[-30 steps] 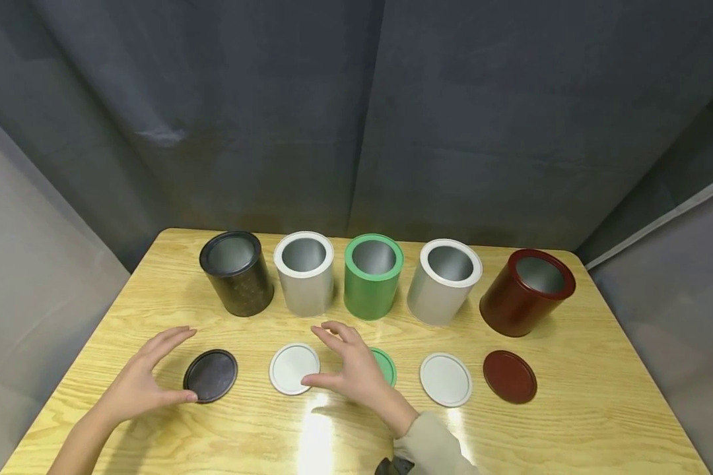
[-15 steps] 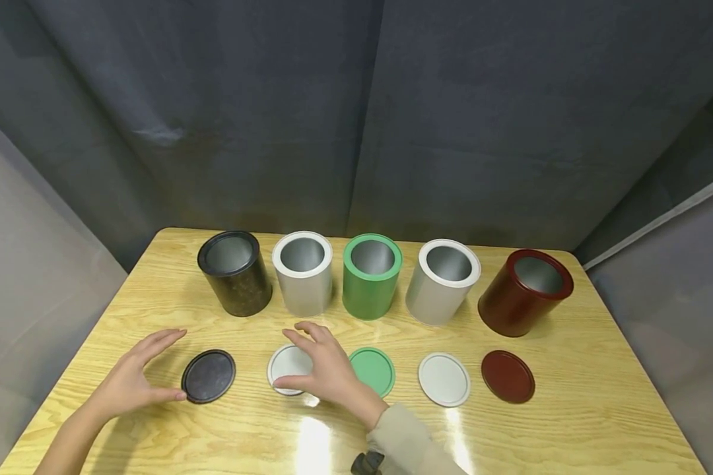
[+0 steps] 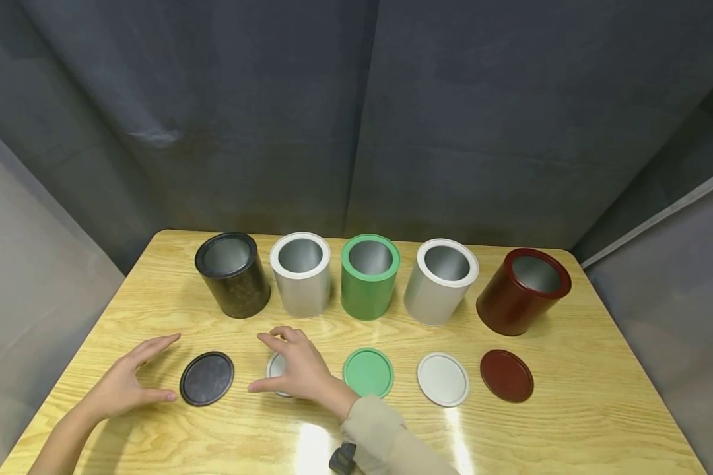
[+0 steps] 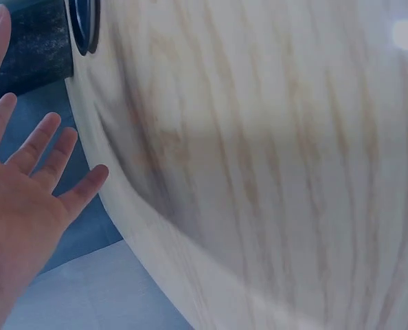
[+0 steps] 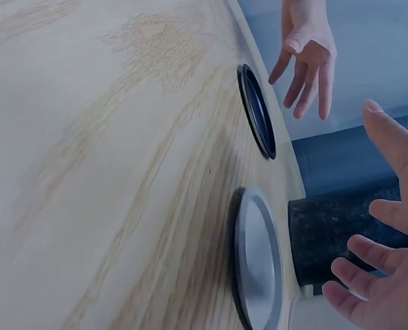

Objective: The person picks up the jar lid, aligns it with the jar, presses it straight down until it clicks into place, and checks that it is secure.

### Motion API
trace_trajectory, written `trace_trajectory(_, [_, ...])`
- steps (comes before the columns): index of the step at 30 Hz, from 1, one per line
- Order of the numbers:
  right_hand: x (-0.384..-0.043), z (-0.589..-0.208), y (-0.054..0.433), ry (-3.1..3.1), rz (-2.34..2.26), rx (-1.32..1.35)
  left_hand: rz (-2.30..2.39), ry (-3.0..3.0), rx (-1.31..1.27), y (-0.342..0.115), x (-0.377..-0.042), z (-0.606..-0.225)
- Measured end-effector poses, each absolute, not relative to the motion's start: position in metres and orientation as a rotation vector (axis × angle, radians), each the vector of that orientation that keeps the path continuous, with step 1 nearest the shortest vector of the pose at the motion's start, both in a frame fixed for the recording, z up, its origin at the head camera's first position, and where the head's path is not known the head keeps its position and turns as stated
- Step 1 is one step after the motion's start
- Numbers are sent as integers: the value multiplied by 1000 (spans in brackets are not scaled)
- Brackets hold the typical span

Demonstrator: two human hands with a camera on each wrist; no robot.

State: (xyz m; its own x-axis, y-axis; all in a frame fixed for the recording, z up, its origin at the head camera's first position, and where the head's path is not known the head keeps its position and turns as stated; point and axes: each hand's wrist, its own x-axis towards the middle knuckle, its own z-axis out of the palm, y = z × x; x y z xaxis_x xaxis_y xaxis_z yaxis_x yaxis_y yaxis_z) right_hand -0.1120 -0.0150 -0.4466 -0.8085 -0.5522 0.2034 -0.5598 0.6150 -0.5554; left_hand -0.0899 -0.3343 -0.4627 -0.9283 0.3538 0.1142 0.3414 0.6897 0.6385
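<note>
My left hand (image 3: 125,379) hovers just left of the black lid (image 3: 206,379), thumb and fingers spread apart and holding nothing. Over the left white lid (image 3: 276,367) is my right hand (image 3: 300,369), its thumb and fingers also parted around empty air; it covers most of that lid in the head view. In the right wrist view the white lid (image 5: 260,261) lies flat on the table, apart from the fingers. To the right lie a green lid (image 3: 368,373), a second white lid (image 3: 443,379) and a dark red lid (image 3: 507,376).
Behind the lids stands a row of uncovered cans: black (image 3: 237,280), white (image 3: 302,284), green (image 3: 368,287), white (image 3: 436,290) and dark red (image 3: 517,297). They stand on a wooden table (image 3: 594,389). A dark grey curtain (image 3: 356,119) hangs beyond its back edge.
My right hand has moved left, from beside the green lid to over the left white lid, uncovering the green lid. My left hand has shifted slightly left, away from the black lid.
</note>
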Motion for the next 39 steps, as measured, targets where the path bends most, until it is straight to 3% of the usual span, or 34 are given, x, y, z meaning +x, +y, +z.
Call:
trace_trajectory(9, [-118, -451, -39, -2920, 944, 1039, 1147, 2786, 587, -341, -96, -473])
trace_trajectory(21, [-120, -468, -66, -3039, 505, 973, 1117, 2730, 620, -342, -97, -480])
trace_trajectory(39, [-120, -475, -87, -3158, 261, 864, 890, 2872, 690, -335, -95, -489])
